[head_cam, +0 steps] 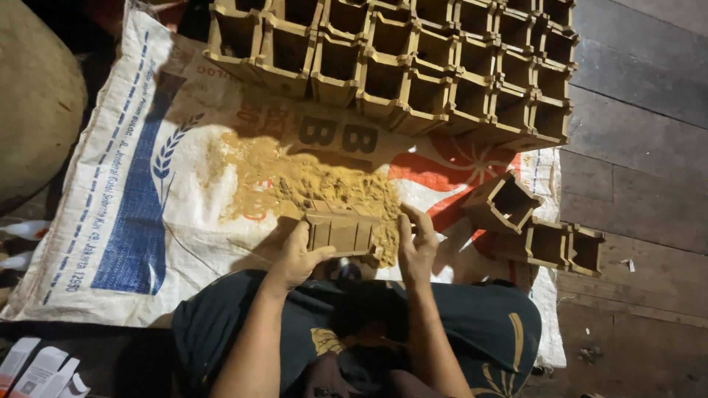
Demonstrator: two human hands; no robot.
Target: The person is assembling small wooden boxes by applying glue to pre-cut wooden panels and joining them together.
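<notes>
Squarely between both hands, fingers of left hand (299, 256) and right hand (417, 247) clasping brown ribbed block (341, 230) over sawdust heap (310, 184).

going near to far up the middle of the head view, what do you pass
dark cloth over the lap → left hand and right hand on the clay mould block → heap of tan powder → printed woven sack → rows of square clay pots

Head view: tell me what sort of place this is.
Probably an informal home workshop for moulding clay blocks. The person sits on a wooden plank floor, both hands on a brown mould over loose sandy powder on a woven sack, beside rows of hollow blocks.
</notes>
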